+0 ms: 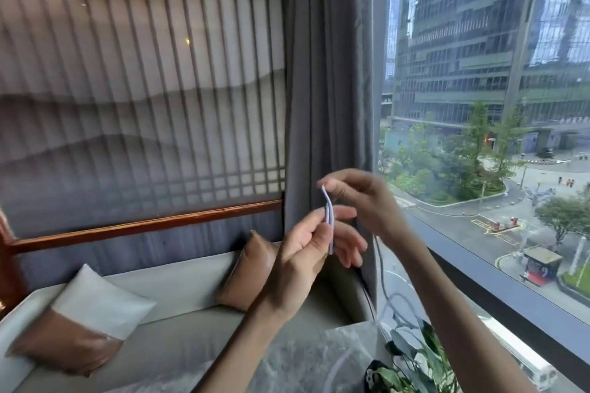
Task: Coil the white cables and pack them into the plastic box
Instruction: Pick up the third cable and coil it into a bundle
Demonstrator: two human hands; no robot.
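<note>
- Cable [329, 226]: white, thin, folded into a few short parallel runs, held upright in mid-air in front of the curtain [322, 73].
- Left hand [300, 252]: thumb and forefinger pinched shut on the lower half of the folded runs; other fingers spread loose behind.
- Right hand [360, 198]: fingertips closed on the top bend of the fold, just above the left hand's pinch.
- Tail [381, 268]: slack, hanging from below the right hand down toward the table [322, 357] and the plant [412, 357]; faint and blurred, end not traceable.
- Box: nowhere in view; cannot tell where.
- Handling, judged: very light, soft, limp; no stiffness to hold a loop unaided, so likely to spring open once the pinch loosens.
- Smooth jacket, probably a little slippery; runs likely to slide past each other unless squeezed flat together.
- Not fragile, though sharp kinks at the bends best avoided; gentle rounded turns safer.
- Best hold, judged: mid-bundle pinch across all runs with the left, leaving both bends free; right free to feed the next length of tail over the top.
- Risk: tail snagging on plant leaves while being drawn up; worth lifting clear before each new turn.
- Stage, judged: coiling early, much tail unwound, packing not begun.
</note>
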